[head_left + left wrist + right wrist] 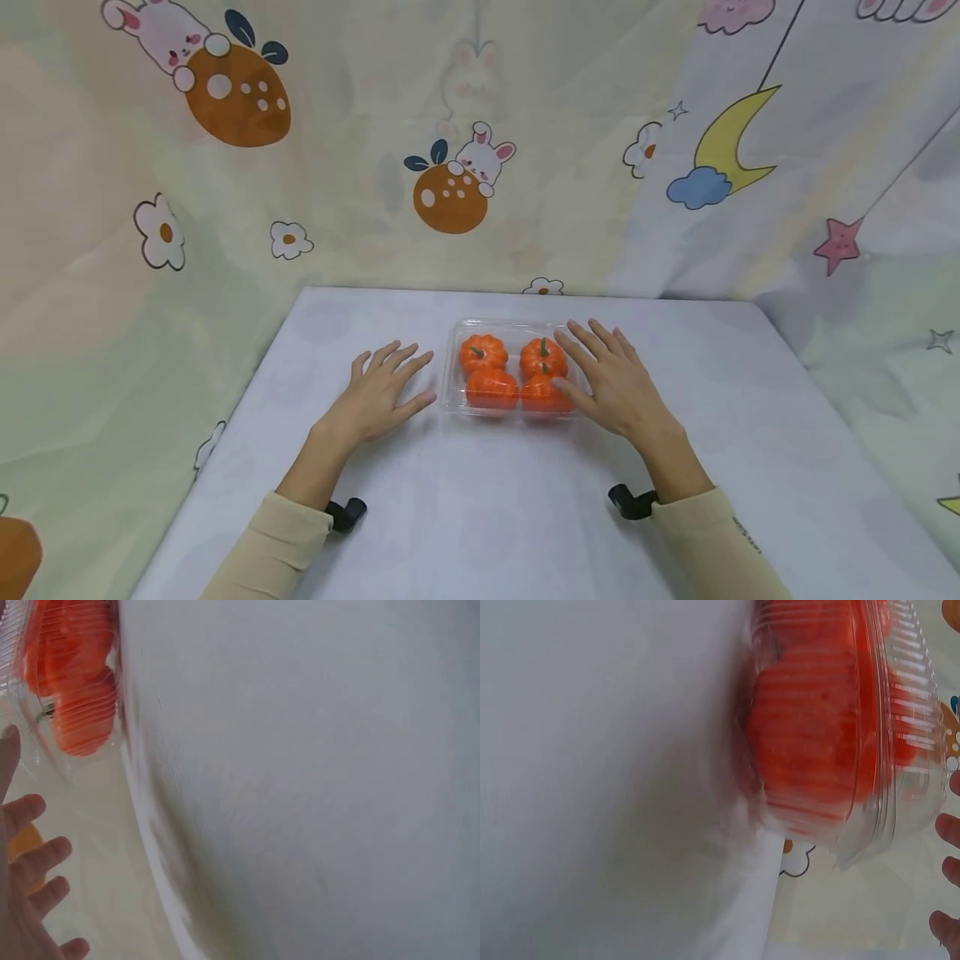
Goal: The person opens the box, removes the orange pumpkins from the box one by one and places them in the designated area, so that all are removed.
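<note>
A lidded clear plastic box (512, 331) lies on the white table, with several small orange pumpkins (491, 389) inside; some show green stems. To its left, my left hand (378, 393) hovers with spread fingers, apart from the box. My right hand (611, 379) is over the box's right side, its fingers spread and covering that edge in the head view. Whether it touches the lid cannot be told there. In the right wrist view the box's ribbed wall (810, 735) is close, and the right fingertips (949, 829) appear beside it with a gap.
The white table (510, 517) carries the box near its back edge. Behind and at the sides hangs a cloth (360, 100) printed with rabbits, flowers and a moon. A black wrist camera (347, 514) sits at the left cuff, another camera (632, 502) at the right.
</note>
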